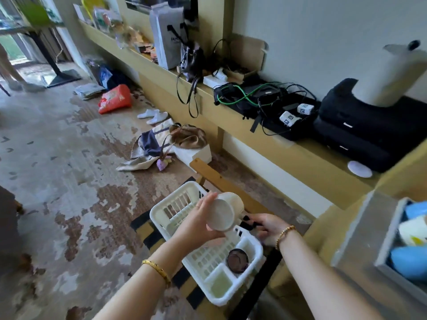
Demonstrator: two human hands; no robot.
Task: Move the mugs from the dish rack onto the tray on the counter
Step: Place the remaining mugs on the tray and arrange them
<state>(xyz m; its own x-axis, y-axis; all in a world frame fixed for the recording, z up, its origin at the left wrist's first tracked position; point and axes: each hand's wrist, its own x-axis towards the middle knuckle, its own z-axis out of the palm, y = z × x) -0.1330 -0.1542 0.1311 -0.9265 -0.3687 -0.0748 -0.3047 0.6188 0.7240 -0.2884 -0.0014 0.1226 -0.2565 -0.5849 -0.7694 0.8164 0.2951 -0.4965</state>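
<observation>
My left hand [199, 224] holds a cream mug [223, 212] tilted on its side above the white dish rack [161, 211], its base turned toward me. My right hand [265, 228] is just right of the mug at the rack's far rim, fingers curled toward the mug's handle side. What those fingers grip is hidden. A dark mug [237, 260] stands in the rack's near end. The grey tray [360, 229] sits on the counter at the right, holding blue and pale mugs [413, 224].
The rack rests on a low wooden stand [215, 175] over a patterned floor. A long yellow shelf [300, 155] behind it carries black bags, cables and a white kettle [397, 72]. Bags, slippers and clothes lie on the floor to the left.
</observation>
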